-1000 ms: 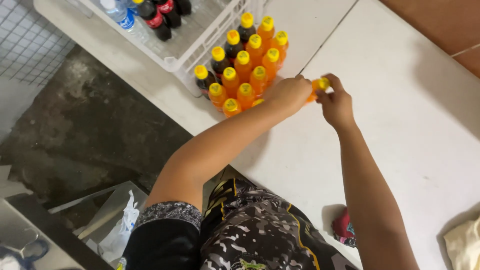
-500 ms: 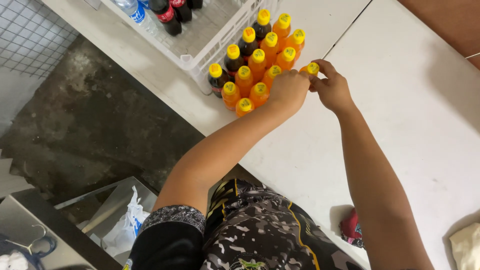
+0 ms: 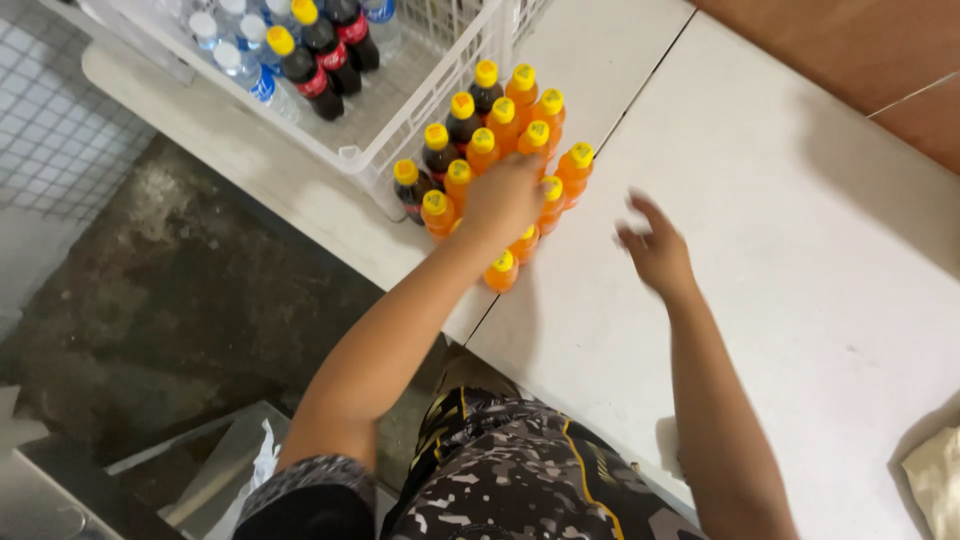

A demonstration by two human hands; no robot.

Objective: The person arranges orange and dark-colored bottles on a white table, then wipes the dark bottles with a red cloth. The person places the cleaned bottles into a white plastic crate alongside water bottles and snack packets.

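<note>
A: Item: cluster of small orange drink bottles [image 3: 490,150] with yellow caps, a few dark ones among them. Where is it sitting?

B: Upright on the white bench [image 3: 780,230], packed cap to cap, just beside the white wire crate [image 3: 400,120] that is holding cola and water bottles.

A: Hands?

B: The left hand [image 3: 503,197] is resting over the near bottles, fingers curled down on the caps; whether that grip is pinching one, I cannot tell. The right hand [image 3: 655,250] is hovering just beside the cluster, fingers spread, holding nothing.

A: Handling notes?

B: Judging by the look: full plastic bottles, light singly, fairly stiff, smooth-sided and likely slippery, tall and narrow so prone to toppling neighbours. Best hold is looking like the ribbed cap or the neck just under it, since the bodies are standing too tight for fingers.
</note>
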